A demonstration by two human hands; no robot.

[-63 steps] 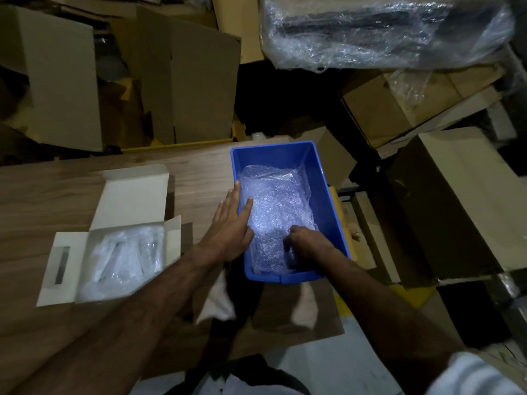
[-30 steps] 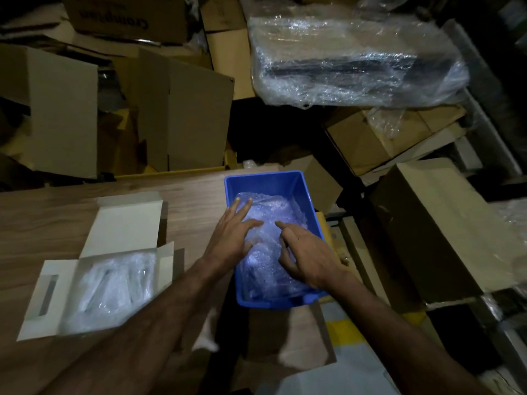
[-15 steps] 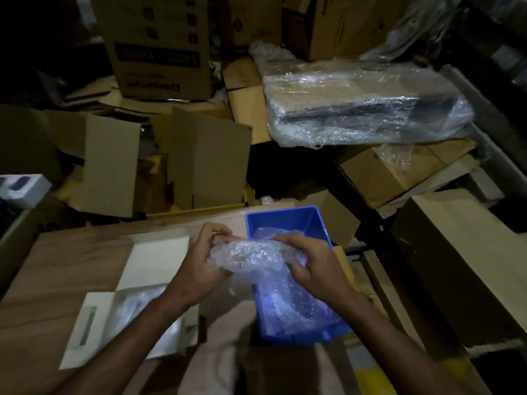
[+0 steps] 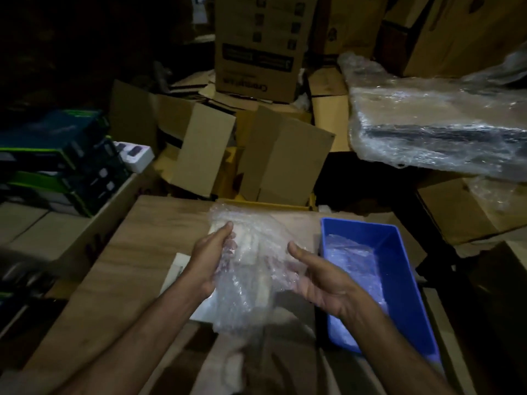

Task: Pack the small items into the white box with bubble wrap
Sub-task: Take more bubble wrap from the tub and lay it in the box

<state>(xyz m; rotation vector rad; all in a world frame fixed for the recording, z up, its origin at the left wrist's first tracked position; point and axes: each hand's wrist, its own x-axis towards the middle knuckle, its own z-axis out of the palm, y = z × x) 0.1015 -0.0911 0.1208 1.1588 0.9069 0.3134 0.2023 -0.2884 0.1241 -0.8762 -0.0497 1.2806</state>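
**Bubble wrap sheet held up over the table between both hands**

The wooden table (image 4: pixel 148 252) fills the lower middle of the view, with brown cartons (image 4: pixel 279 155) piled behind it and a film-wrapped bundle (image 4: pixel 445 132) at upper right. A stack of dark boxes with green edges (image 4: pixel 57 158) sits at the left.

On the table's right side stands the blue bin (image 4: pixel 399 260), its long axis running away from the person; more clear wrap (image 4: pixel 356 266) lies inside it.

The bubble wrap (image 4: pixel 248 269) is a crumpled, translucent sheet, pale and shiny, with its small bubbles only partly visible in the dim light. It is held above the table, left of the bin, and hangs mostly top to bottom, its upper edge pointing away from the person and its lower end drooping toward them.

The white box (image 4: pixel 178 266) lies on the table beneath the sheet, mostly hidden; only its left flap and a pale edge show.

The left hand (image 4: pixel 212 258) grips the sheet's left side, thumb on top and fingers curled behind the plastic. The right hand (image 4: pixel 316 283) holds the right side, thumb raised and fingers tucked under the wrap.
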